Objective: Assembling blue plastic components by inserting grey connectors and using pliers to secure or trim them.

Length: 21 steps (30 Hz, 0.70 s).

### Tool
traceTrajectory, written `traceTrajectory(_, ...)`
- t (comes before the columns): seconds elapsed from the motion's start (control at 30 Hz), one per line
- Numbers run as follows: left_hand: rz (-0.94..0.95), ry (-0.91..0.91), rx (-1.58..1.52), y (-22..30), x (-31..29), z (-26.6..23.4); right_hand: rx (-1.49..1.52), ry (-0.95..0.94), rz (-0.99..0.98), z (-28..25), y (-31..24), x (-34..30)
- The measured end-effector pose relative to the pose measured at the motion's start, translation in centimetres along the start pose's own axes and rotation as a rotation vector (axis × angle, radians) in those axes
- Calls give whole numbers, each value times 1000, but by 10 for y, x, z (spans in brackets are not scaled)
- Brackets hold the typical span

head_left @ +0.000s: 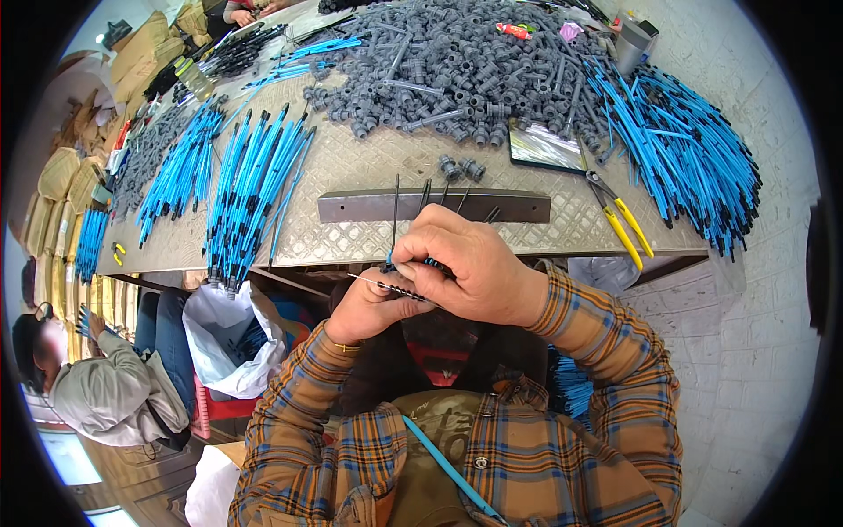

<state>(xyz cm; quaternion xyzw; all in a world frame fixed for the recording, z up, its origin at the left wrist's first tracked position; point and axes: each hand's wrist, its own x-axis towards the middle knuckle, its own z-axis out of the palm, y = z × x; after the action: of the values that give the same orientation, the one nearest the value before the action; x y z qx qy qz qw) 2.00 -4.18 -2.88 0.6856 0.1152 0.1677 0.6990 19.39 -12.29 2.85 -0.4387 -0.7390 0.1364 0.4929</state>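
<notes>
Above my lap, at the table's near edge, my two hands meet. My left hand (364, 309) is closed around a thin dark rod with a black, spiral-looking stretch (402, 291); a fine pale tip sticks out past the thumb side. My right hand (470, 268) overlaps it from above, its thumb and fingers pinched at the same spot. What the right fingertips hold is hidden, though a bit of blue shows between the hands. Just beyond stands a dark metal bar (351, 207) with several thin black rods (396, 204) at it, partly covered by my right hand.
Grey plastic fittings (474, 75) are heaped across the table's far side. Bundles of blue tubes with black ends lie left (255, 180) and right (689, 145). Yellow-handled pliers (622, 220) rest beside a dark-framed tray (546, 146). A co-worker (114, 378) sits at left.
</notes>
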Motion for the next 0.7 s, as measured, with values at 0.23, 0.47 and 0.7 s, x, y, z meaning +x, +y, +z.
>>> traceTrajectory(0.23, -53, -1, -45, -1, 0, -1, -190, -69, -87, -5, -7, 7)
traceTrajectory(0.47, -30, 22, 65, -5, 3, 5, -183, -19, -21, -6, -7, 5)
traceTrajectory(0.7, -100, 29, -41, -2, 2, 8, -133, 17, 186, -28, -20, 1)
